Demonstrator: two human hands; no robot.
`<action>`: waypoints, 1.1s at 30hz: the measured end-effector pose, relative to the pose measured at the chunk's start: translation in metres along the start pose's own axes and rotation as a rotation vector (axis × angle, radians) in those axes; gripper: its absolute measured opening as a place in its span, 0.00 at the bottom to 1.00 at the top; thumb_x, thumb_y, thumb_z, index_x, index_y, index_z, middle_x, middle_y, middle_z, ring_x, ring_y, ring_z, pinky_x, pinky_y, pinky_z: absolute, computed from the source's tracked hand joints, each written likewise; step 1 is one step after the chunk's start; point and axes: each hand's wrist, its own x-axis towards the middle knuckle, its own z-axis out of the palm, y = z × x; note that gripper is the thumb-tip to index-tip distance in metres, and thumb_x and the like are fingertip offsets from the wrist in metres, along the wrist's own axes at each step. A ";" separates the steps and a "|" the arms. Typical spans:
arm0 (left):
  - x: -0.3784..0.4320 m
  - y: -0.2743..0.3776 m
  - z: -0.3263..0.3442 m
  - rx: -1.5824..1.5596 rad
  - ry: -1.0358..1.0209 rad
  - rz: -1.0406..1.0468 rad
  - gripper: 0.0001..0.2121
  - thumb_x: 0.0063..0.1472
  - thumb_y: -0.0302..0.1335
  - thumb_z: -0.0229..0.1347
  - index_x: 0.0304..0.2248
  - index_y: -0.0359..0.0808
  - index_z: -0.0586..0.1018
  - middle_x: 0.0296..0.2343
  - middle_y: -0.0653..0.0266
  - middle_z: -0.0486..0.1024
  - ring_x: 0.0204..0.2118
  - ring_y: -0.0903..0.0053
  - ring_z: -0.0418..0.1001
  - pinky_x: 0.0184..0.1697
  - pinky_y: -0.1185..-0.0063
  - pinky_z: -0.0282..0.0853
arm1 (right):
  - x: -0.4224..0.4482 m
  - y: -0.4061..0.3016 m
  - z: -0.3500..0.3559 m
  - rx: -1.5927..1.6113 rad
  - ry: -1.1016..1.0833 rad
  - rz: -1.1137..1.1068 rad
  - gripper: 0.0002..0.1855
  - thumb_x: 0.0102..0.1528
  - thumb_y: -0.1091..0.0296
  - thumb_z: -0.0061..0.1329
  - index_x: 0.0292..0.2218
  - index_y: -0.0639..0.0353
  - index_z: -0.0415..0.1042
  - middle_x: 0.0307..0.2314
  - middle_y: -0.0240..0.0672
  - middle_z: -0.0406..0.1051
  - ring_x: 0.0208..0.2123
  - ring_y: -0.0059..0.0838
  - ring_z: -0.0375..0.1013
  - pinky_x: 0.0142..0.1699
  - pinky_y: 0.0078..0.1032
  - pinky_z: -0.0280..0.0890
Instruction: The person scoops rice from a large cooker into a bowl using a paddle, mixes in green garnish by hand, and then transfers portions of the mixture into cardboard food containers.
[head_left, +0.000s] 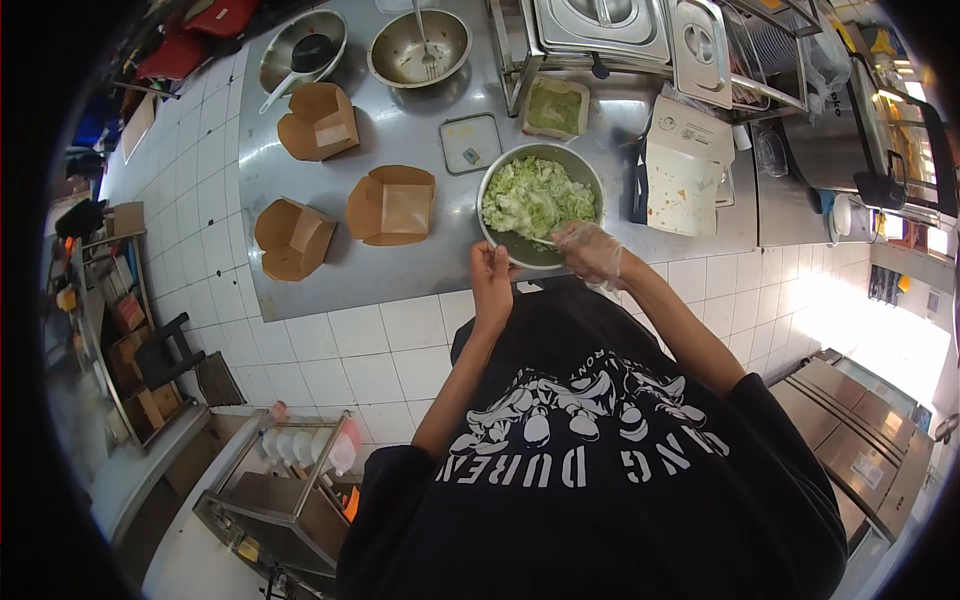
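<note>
A metal mixing bowl stands near the front edge of the steel table, holding pale green rice-like food. My left hand grips the bowl's near left rim, thumb up on the edge. My right hand, in a clear plastic glove, is closed on the handle of a utensil whose head is hidden in the food. Beyond the bowl sits a square plastic tub of green paste, with a translucent lid lying to its left. Three open brown paper food boxes stand at the left.
At the back are a steel bowl with a fork and another with a black ladle or cup. A rack with lidded steel pans rises at the back right. An opened, stained carton lies right of the mixing bowl.
</note>
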 end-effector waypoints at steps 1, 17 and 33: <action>-0.001 0.000 0.001 -0.030 -0.003 -0.001 0.07 0.65 0.29 0.42 0.38 0.33 0.62 0.31 0.66 0.66 0.34 0.83 0.68 0.40 0.79 0.72 | -0.005 -0.002 -0.003 0.002 0.000 0.001 0.15 0.59 0.54 0.41 0.32 0.57 0.63 0.09 0.23 0.50 0.07 0.16 0.49 0.09 0.19 0.47; 0.004 0.003 0.003 -0.042 -0.171 -0.105 0.06 0.62 0.24 0.47 0.33 0.32 0.63 0.30 0.61 0.69 0.34 0.79 0.71 0.42 0.79 0.72 | -0.018 -0.035 -0.042 0.022 0.044 -0.084 0.16 0.60 0.51 0.37 0.35 0.56 0.62 0.12 0.23 0.55 0.09 0.14 0.52 0.11 0.15 0.47; -0.004 0.001 0.012 -0.131 -0.119 -0.124 0.08 0.62 0.24 0.46 0.34 0.33 0.58 0.33 0.57 0.67 0.34 0.70 0.74 0.42 0.73 0.74 | -0.001 -0.010 0.019 -1.194 0.202 -0.108 0.14 0.60 0.59 0.32 0.39 0.61 0.58 0.28 0.52 0.71 0.34 0.50 0.72 0.38 0.41 0.66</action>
